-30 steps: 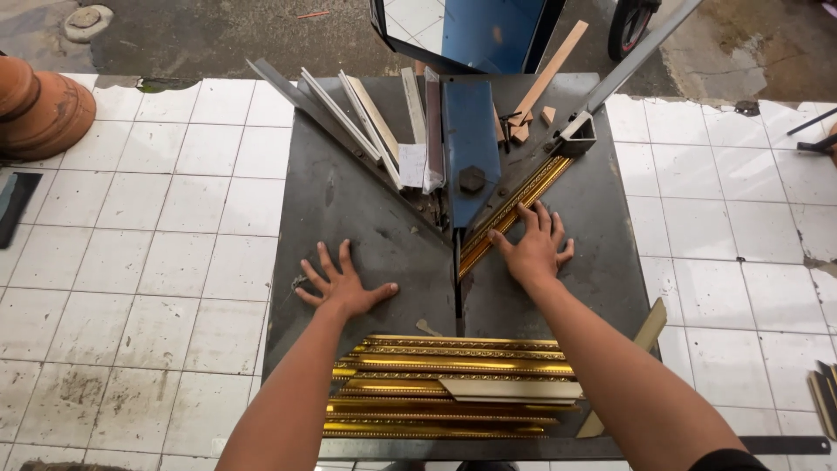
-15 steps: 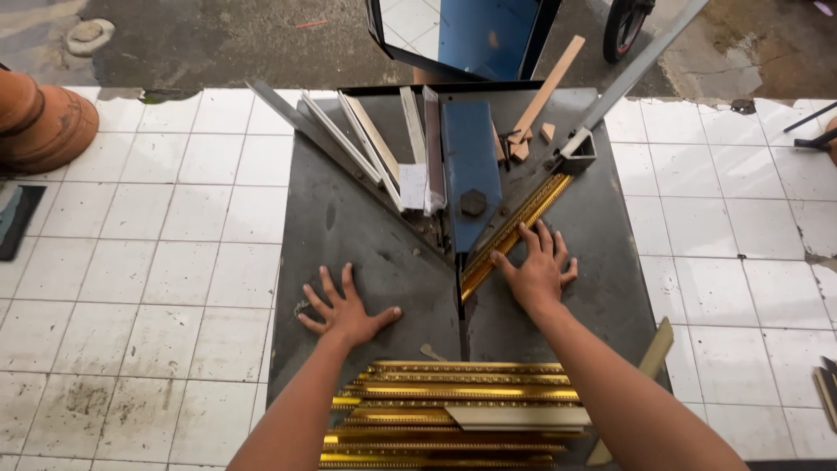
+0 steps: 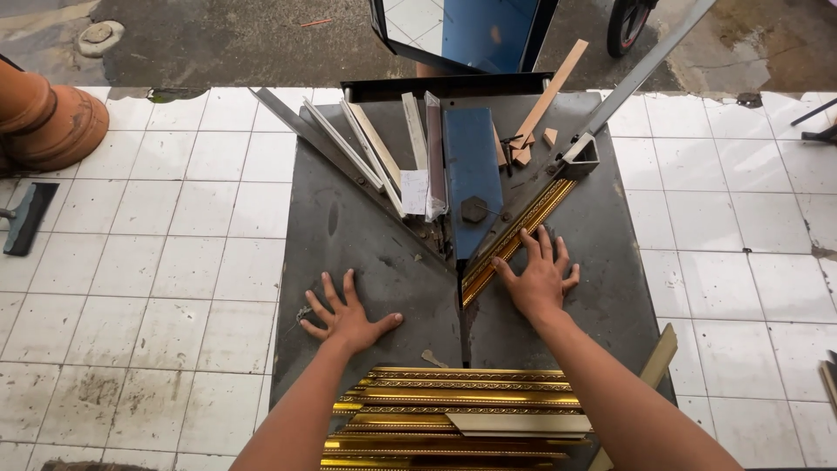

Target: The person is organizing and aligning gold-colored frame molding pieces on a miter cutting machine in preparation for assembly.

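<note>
My left hand (image 3: 346, 316) lies flat, fingers spread, on the dark metal table (image 3: 366, 244) of a mitre saw, left of the blade slot. My right hand (image 3: 539, 276) presses flat on a gold ornate frame moulding (image 3: 520, 237) that runs diagonally along the right angled fence (image 3: 610, 105). The blue blade guard (image 3: 471, 170) stands between the two fences, just beyond my hands. Neither hand grips anything.
A stack of gold mouldings (image 3: 453, 419) lies at the near edge. Several pale strips (image 3: 384, 148) lean on the left fence; wood offcuts (image 3: 532, 139) sit by the guard. Terracotta pots (image 3: 48, 122) stand far left on the white tile surface (image 3: 131, 279), with a scraper (image 3: 26, 218).
Both hands stay flat in the same places. The view has shifted slightly, so the table sits a little lower in frame.
</note>
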